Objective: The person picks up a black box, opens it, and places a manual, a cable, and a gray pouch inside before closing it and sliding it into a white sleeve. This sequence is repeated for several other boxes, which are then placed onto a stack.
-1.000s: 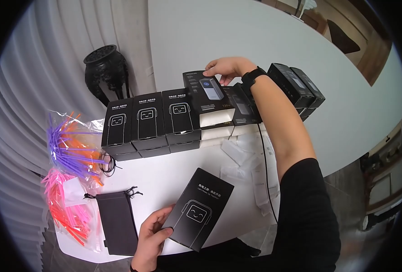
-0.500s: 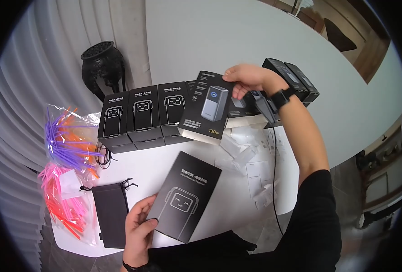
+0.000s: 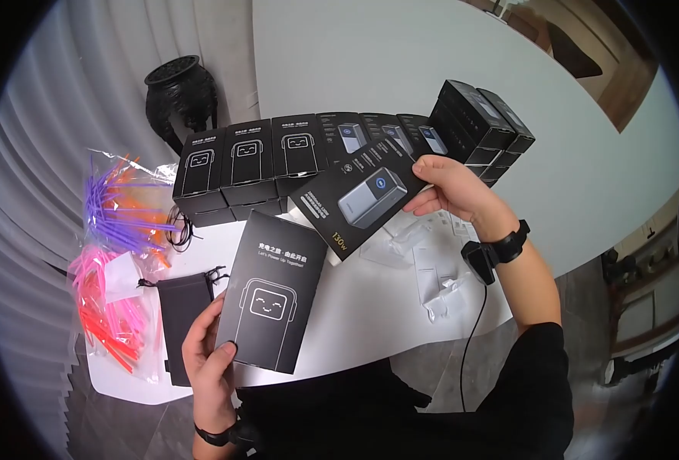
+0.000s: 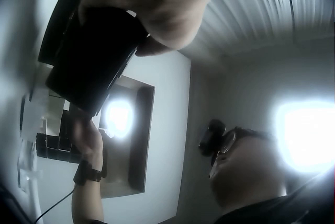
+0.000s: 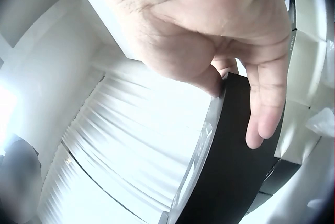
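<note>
My left hand [image 3: 208, 360] grips a black box [image 3: 269, 303] by its lower left edge. That box shows a line-drawn smiling face and white lettering. My right hand [image 3: 460, 195] pinches a black power bank box [image 3: 374, 195] at its upper right end; a power bank picture and "130W" are printed on it. It is held tilted, its lower left part overlapping the smiling box's top corner in the head view. In the right wrist view, thumb and fingers [image 5: 269, 98] lie on opposite faces of the power bank box [image 5: 220, 166]. The left wrist view shows the smiling box [image 4: 94, 62] dark, from below.
A stacked row of black boxes [image 3: 247, 157] crosses the table, with another stack [image 3: 473, 126] at right. Left are bags of purple and orange sticks [image 3: 125, 207] and pink sticks [image 3: 113, 307], plus a drawstring pouch [image 3: 180, 299]. Clear wrappers [image 3: 397, 241] lie right; a cable [image 3: 473, 330] hangs from my right wrist.
My right hand has lifted the power bank box off the row and brought it nearer, turning it. My left hand has moved left and up with the smiling box.
</note>
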Action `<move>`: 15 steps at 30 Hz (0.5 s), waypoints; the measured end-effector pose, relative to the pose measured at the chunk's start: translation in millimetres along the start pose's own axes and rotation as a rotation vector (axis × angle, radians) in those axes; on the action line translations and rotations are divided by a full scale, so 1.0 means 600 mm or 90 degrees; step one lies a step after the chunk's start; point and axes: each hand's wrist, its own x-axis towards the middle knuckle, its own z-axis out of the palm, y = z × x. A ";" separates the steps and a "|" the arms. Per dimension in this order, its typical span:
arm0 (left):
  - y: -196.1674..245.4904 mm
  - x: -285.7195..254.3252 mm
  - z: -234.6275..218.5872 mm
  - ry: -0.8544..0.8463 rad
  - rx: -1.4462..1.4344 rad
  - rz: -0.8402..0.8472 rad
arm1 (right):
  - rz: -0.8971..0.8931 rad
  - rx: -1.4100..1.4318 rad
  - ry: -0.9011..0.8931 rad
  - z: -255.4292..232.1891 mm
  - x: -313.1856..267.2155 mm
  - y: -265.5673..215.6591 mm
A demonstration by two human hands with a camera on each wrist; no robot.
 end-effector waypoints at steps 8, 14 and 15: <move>0.024 -0.019 -0.013 -0.071 0.040 -0.035 | -0.005 0.071 -0.049 0.025 -0.027 0.037; 0.033 -0.019 -0.025 -0.066 0.104 -0.002 | 0.006 0.141 -0.069 0.032 -0.032 0.072; 0.035 -0.018 -0.028 -0.063 0.109 -0.005 | 0.008 0.141 -0.068 0.033 -0.032 0.075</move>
